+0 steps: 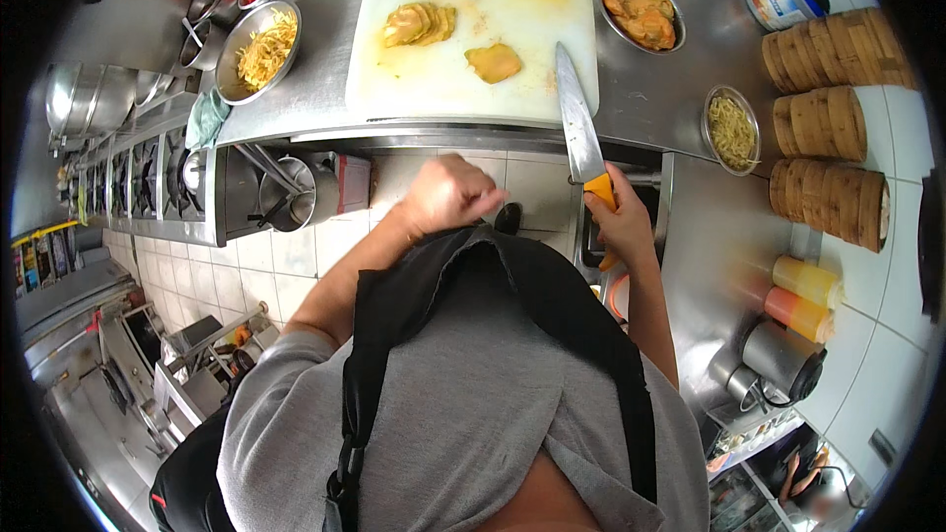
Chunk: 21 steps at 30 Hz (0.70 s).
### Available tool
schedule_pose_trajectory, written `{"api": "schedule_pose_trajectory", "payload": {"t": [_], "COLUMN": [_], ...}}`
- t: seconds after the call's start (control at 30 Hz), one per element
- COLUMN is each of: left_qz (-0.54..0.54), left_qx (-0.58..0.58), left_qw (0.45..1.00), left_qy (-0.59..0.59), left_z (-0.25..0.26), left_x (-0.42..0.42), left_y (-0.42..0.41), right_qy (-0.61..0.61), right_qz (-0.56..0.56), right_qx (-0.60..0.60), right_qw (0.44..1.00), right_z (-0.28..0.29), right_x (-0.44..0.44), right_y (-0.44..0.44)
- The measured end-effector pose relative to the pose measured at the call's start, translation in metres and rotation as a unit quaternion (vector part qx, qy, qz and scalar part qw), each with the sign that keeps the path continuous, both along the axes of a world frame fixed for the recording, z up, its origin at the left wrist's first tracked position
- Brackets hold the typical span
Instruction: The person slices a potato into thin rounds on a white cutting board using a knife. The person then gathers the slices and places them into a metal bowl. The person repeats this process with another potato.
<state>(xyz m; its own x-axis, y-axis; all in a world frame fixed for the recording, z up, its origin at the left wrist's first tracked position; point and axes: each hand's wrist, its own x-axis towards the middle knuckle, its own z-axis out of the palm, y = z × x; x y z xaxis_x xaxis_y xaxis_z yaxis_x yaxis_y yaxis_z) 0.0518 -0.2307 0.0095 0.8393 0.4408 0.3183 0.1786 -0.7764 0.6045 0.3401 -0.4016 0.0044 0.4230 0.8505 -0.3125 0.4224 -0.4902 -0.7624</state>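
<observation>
My right hand grips the yellow handle of a chef's knife. The blade points away from me, its tip over the right side of a white cutting board. My left hand is curled into a loose fist in front of the black apron, short of the counter edge; nothing shows in it, and it is slightly blurred. On the board lie a fanned stack of yellow-brown slices and one separate slice, possibly meat. A metal bowl of similar pieces stands beside the board.
Left of the board stands a bowl of yellow shreds, with smaller bowls behind. At right are a bowl of pale shreds, bamboo steamers and squeeze bottles. A stove runs along the left. Another person's arms show lower right.
</observation>
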Motion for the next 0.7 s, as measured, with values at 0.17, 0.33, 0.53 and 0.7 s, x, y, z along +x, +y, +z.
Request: {"api": "schedule_pose_trajectory", "payload": {"t": [0.17,0.33,0.53,0.7], "left_qz": [0.138,0.223,0.284,0.263], "left_qx": [0.032,-0.038,0.227,-0.008], "left_qw": [0.99,0.974,0.931,0.928], "left_qy": [-0.028,-0.021,0.035,0.263], "left_z": [0.0,0.019,-0.005,0.048], "left_x": [0.003,0.001,-0.016,-0.055], "left_y": [0.011,0.064,0.111,0.098], "right_qy": [0.157,0.222,0.254,0.23], "right_qz": [-0.014,-0.038,-0.068,-0.075], "right_qx": [-0.074,-0.096,-0.059,-0.085], "right_qw": [0.985,0.97,0.963,0.967], "right_z": [0.016,0.006,0.016,0.023], "right_x": [-0.006,-0.003,-0.009,-0.019], "right_y": [0.023,0.04,0.049,0.048]}}
